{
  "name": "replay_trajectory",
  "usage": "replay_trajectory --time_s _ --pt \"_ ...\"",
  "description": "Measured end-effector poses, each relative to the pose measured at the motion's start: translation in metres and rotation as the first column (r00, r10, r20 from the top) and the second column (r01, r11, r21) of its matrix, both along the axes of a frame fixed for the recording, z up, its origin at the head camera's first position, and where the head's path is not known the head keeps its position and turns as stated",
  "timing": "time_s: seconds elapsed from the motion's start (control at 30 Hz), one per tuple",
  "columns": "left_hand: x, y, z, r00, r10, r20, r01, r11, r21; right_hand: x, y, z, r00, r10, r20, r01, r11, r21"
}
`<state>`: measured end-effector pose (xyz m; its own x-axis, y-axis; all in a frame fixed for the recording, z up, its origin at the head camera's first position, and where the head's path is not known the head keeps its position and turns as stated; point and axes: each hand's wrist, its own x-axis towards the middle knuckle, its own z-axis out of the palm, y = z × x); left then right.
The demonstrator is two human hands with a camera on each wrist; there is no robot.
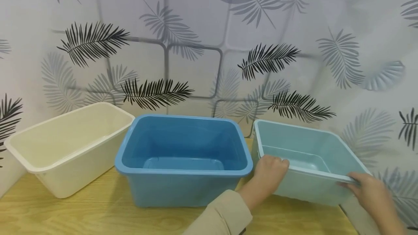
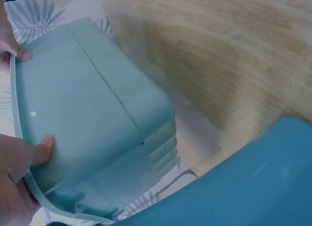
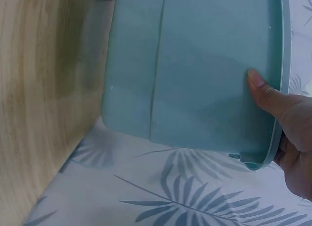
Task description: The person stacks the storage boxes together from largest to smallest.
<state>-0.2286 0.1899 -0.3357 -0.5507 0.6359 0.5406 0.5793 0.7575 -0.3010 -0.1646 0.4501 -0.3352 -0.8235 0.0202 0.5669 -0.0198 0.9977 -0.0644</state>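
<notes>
A pale teal plastic bin point(image 1: 313, 188) stands at the right end of the table, its inside bare of contents. My left hand point(image 1: 270, 172) grips its front rim near the left corner, fingers over the edge. Near the front right corner, my right hand point(image 1: 372, 191) holds the same rim. In the left wrist view, the left thumb point(image 2: 44, 150) presses the outer wall of the bin. The right wrist view shows the right thumb point(image 3: 258, 82) on the outer wall too, with the fingers behind the rim.
A blue bin point(image 1: 183, 189) stands in the middle, close to the teal one. Further left is a cream bin point(image 1: 75, 169), turned at an angle. All are on a wooden table point(image 1: 98, 217) against a leaf-patterned backdrop point(image 1: 196, 17). The table's right edge runs beneath the teal bin.
</notes>
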Motion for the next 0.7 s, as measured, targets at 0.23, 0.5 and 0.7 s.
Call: replay_trajectory --time_s 0.23,0.5,0.7 --pt "0.000 -0.002 0.021 0.999 0.005 0.050 -0.003 0.999 -0.035 0.003 -0.002 0.020 1.000 -0.001 0.031 0.001 1.000 0.010" --pt "0.000 -0.010 0.050 1.000 -0.010 0.015 0.010 1.000 -0.026 0.007 -0.005 0.042 0.998 0.029 -0.059 -0.027 0.999 0.041" --pt "-0.002 -0.014 0.067 1.000 -0.029 -0.012 0.029 1.000 0.006 0.008 -0.007 0.063 0.998 0.022 -0.055 -0.018 0.998 0.064"
